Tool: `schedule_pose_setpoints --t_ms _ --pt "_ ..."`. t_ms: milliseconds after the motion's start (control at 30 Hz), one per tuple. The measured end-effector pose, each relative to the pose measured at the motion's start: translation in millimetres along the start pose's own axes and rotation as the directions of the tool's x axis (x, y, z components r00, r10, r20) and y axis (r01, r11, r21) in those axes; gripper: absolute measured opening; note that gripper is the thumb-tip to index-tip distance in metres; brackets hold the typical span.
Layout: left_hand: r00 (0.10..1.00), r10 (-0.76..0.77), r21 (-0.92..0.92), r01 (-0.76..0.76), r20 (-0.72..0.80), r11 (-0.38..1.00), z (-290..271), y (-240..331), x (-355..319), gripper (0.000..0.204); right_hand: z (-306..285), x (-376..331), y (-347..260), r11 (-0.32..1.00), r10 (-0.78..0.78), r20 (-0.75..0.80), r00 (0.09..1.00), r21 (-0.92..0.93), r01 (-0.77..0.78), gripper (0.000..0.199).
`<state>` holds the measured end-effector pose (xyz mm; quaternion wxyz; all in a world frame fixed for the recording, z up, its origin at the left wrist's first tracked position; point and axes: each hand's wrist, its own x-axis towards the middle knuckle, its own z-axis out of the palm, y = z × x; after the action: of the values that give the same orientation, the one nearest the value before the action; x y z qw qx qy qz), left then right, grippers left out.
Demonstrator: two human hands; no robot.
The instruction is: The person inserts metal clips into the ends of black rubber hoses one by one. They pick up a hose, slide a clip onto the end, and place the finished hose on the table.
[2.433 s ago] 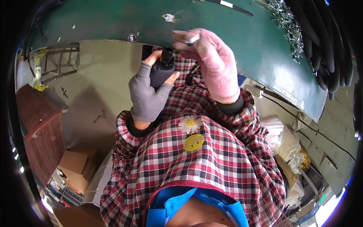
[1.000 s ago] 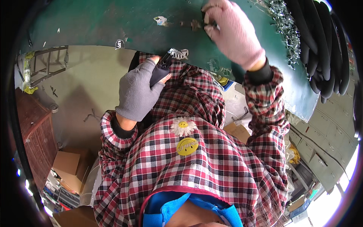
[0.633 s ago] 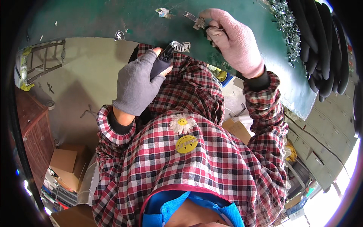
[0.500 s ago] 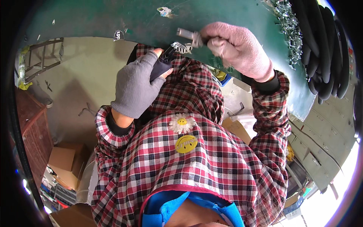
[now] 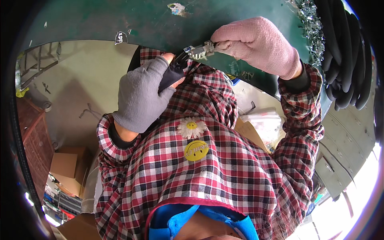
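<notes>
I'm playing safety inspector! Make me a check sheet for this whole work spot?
Surface: green tabletop, marked, black-and-white scrap at its edge.
Job's things: dark piece and small metal piece, ends meeting or nearly so; can't tell.
Clutter: pile of shiny metal bits beside black tubes.
Hands: gloved left hand grips the dark piece; gloved right hand pinches the metal one.
Cables: thin dark cord, right.
Surroundings: reddish-brown cabinet, cardboard box, left.
</notes>
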<state>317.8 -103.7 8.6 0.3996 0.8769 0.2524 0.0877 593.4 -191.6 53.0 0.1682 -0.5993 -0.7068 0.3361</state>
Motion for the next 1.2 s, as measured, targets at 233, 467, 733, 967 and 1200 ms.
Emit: schedule_pose_setpoints --t_ms 233,467,733,967,1200 --pt "0.998 0.069 -0.016 -0.069 0.005 0.998 2.5 -3.8 0.9 0.05 -10.6 8.0 0.3 0.99 0.113 0.144 0.983 0.071 -0.125 0.027" --pt "0.998 0.056 -0.028 -0.055 0.035 0.998 6.4 -5.1 -3.4 0.055 -17.3 20.8 -13.1 0.984 0.162 0.207 0.965 0.034 -0.173 0.017" --pt "0.995 0.094 0.01 -0.094 0.016 0.995 11.4 -6.3 -4.3 0.059 -18.8 25.3 -21.1 0.986 0.139 0.226 0.964 -0.121 -0.113 0.015" --pt "0.989 0.145 -0.011 -0.145 -0.028 0.989 14.6 -6.4 -4.4 0.045 -9.4 25.9 -18.7 0.996 0.075 0.24 0.968 -0.063 -0.062 0.018" --pt "0.992 0.122 0.008 -0.122 0.019 0.992 14.0 -6.9 -6.3 0.056 -4.2 29.1 -12.4 0.998 -0.033 0.251 0.967 -0.051 0.047 0.019"
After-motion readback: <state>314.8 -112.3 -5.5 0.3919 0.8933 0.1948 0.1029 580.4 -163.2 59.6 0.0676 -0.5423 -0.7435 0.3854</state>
